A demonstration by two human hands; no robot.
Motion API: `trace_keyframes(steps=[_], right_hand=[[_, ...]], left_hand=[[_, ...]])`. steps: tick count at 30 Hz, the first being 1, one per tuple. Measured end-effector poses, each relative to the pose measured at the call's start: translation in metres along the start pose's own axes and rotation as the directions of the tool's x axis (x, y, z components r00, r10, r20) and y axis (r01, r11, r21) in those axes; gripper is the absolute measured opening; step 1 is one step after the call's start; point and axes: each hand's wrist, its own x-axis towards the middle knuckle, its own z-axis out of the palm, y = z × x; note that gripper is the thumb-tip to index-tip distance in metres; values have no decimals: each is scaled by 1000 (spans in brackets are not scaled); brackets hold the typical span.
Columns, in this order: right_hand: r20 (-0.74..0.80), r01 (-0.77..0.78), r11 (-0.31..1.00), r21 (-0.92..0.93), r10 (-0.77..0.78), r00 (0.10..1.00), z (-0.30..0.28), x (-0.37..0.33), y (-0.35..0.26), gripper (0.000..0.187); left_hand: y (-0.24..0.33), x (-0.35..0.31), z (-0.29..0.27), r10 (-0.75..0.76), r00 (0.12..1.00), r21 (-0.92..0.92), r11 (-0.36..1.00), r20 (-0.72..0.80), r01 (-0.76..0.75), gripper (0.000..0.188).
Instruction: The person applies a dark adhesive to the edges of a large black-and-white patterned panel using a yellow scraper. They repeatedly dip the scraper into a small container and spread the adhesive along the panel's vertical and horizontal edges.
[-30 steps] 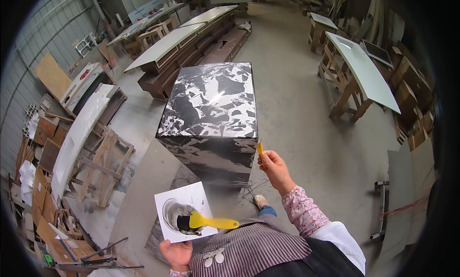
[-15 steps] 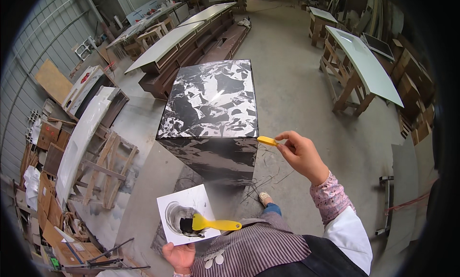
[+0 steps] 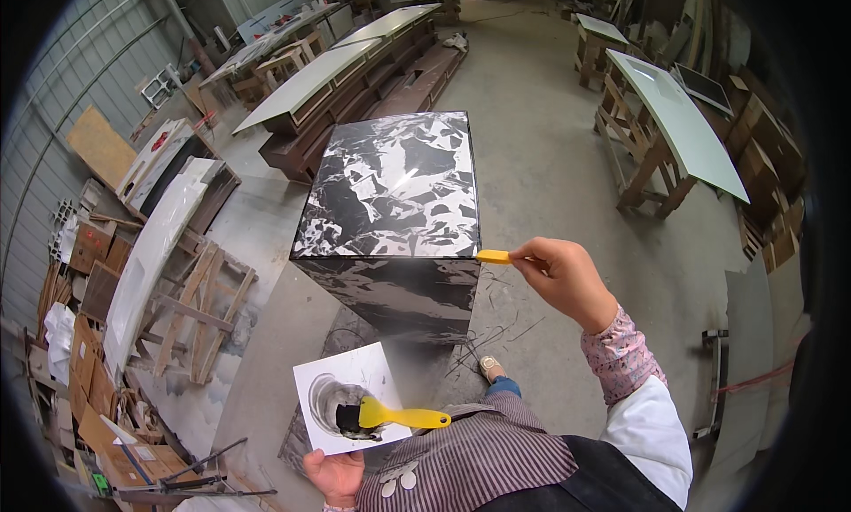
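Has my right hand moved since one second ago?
Yes. Judged against the near right corner of the black-and-white block, your right hand has shifted rightward and higher in the picture.

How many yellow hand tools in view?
2: a scraper on the board in the left hand; another tool in the right hand. Others may be hidden.

Patterned block (image 3: 390, 188) obstructs right hand (image 3: 563, 277) leftward below the top edge — passage open above it, and rightward over the floor (image 3: 536, 157) as far as the wooden trestle (image 3: 638, 182).
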Motion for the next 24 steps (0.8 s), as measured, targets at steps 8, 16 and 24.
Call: trace_keyframes(steps=[8, 16, 24], right_hand=[[-36, 10, 997, -81, -13, 999, 8, 2, 1, 8], [38, -211, 857, 470, 220, 975, -8, -32, 15, 17], [234, -339, 429, 837, 279, 931, 98, -57, 73, 24]], left_hand=[[-4, 3, 6, -8, 1000, -8, 1000, 3, 8, 71], [-3, 1, 1, 6, 1000, 5, 1000, -9, -6, 71], [-6, 5, 11, -33, 999, 17, 999, 3, 33, 69]])
